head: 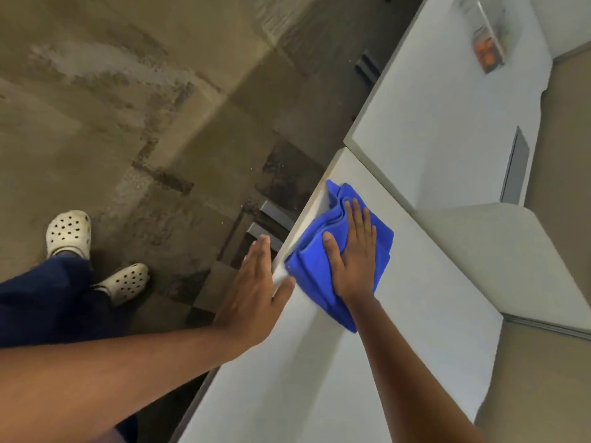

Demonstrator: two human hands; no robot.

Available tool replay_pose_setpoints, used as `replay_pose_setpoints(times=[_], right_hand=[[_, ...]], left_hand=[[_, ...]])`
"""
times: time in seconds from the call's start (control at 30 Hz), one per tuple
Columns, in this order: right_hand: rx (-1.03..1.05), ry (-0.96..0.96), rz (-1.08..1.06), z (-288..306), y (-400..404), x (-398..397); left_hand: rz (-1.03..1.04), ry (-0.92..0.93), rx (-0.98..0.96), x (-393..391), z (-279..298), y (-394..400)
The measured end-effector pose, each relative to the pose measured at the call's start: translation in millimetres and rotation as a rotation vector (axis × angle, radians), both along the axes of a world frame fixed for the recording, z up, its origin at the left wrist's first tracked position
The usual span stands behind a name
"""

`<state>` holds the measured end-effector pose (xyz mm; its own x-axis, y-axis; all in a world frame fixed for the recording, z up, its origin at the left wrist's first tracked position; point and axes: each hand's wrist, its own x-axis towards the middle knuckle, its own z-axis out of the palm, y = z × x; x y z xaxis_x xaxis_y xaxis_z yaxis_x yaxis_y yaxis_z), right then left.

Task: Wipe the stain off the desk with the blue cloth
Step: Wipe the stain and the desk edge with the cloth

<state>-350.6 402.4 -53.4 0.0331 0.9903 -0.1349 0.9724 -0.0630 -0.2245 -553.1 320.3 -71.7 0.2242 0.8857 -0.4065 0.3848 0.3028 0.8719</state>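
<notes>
Pressing flat, your right hand [351,260] lies palm-down on the blue cloth [323,270], fingers spread and straight, not gripping, only pinning it to the desk [399,330]. The cloth is bunched in folds and sits at the desk's near edge, one corner reaching just past that edge. Your left hand [256,289] is open with fingers together, holding nothing, its palm against the desk edge just beside the cloth. No stain can be made out on the desk. Your white clogs [68,233] stand on the floor [144,107], well away from the desk.
</notes>
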Motion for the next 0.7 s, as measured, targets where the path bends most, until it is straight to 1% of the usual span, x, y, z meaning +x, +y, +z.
replay_pose_setpoints(times=[0.03, 0.1, 0.23, 0.33, 0.4, 0.53, 0.7], right_hand=[[-0.008, 0.023, 0.028, 2, 11, 5], [0.008, 0.073, 0.017, 5, 37, 14], [0.051, 0.168, -0.103, 6, 78, 20], [0.047, 0.202, -0.179, 5, 94, 18], [0.080, 0.167, -0.193, 5, 108, 10], [0.098, 0.038, -0.187, 4, 136, -17], [0.045, -0.104, -0.277, 4, 161, -42]], left_hand=[[-0.006, -0.006, -0.011, 2, -1, 6], [-0.021, -0.035, -0.052, 4, -4, 8], [-0.021, -0.009, -0.081, 7, -14, 3], [-0.014, -0.034, -0.094, 6, -13, 5], [-0.014, -0.042, -0.067, 4, -9, 7], [-0.041, -0.067, -0.060, -3, 2, 14], [-0.021, -0.079, -0.001, -3, 4, 16]])
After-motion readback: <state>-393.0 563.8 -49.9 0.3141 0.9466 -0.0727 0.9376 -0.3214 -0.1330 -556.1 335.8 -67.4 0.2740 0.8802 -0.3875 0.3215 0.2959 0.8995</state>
